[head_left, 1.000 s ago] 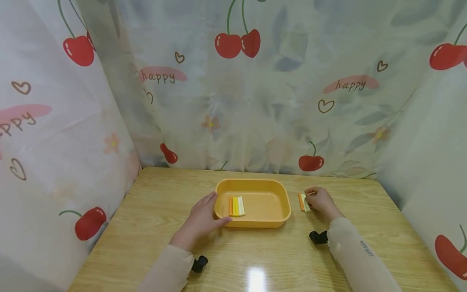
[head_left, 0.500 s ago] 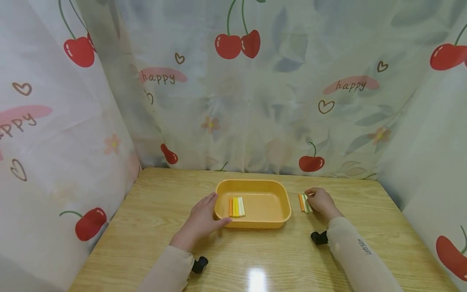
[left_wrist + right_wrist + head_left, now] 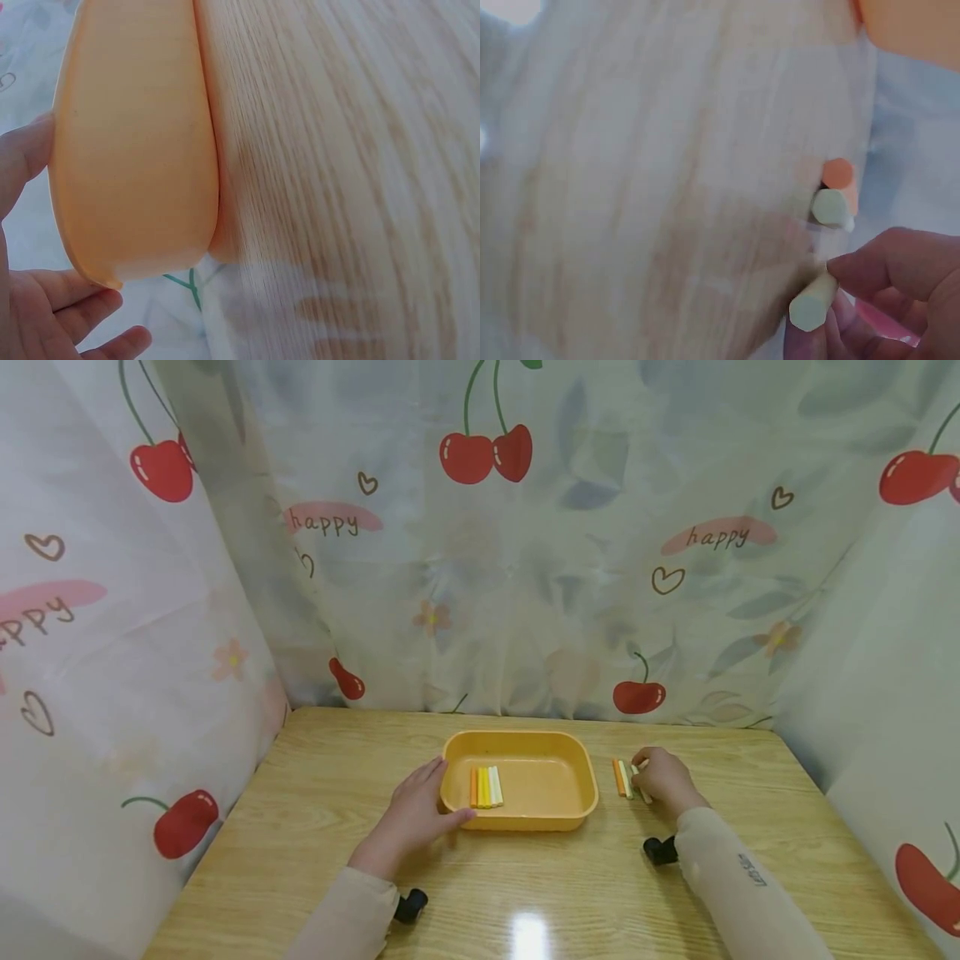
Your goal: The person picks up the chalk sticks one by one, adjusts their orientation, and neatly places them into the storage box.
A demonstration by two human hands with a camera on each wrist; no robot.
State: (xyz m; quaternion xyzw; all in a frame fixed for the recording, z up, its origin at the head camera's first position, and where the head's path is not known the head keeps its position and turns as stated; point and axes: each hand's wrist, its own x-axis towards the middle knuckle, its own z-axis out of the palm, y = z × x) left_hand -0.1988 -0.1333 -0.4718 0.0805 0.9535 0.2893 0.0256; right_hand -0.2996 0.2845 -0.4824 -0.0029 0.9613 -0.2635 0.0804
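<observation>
In the head view, my left hand (image 3: 416, 810) holds the left front corner of an orange-yellow plastic tray (image 3: 528, 822), thumb at the front rim and fingers along the left side. Inside the tray several chalk sticks (image 3: 486, 787) lie side by side: orange, yellow and white. To the right of the tray, my right hand (image 3: 663, 779) pinches a pale chalk stick (image 3: 810, 309) between thumb and fingers, close to the tabletop. Just left of it lie an orange chalk stick (image 3: 618, 778) and a pale chalk stick (image 3: 626, 779), touching each other. Part of the held stick is hidden by fingers.
All of this stands on a wood-grain table (image 3: 480, 877), the tray near its back edge. A patterned curtain (image 3: 510, 568) with cherries surrounds the back and both sides. A black wrist camera (image 3: 411, 906) shows at the left cuff, and another wrist camera (image 3: 660, 850) at the right.
My right hand has shifted slightly right, drawing the pale chalk stick away from the two beside it. The left hand and the tray have stayed in place.
</observation>
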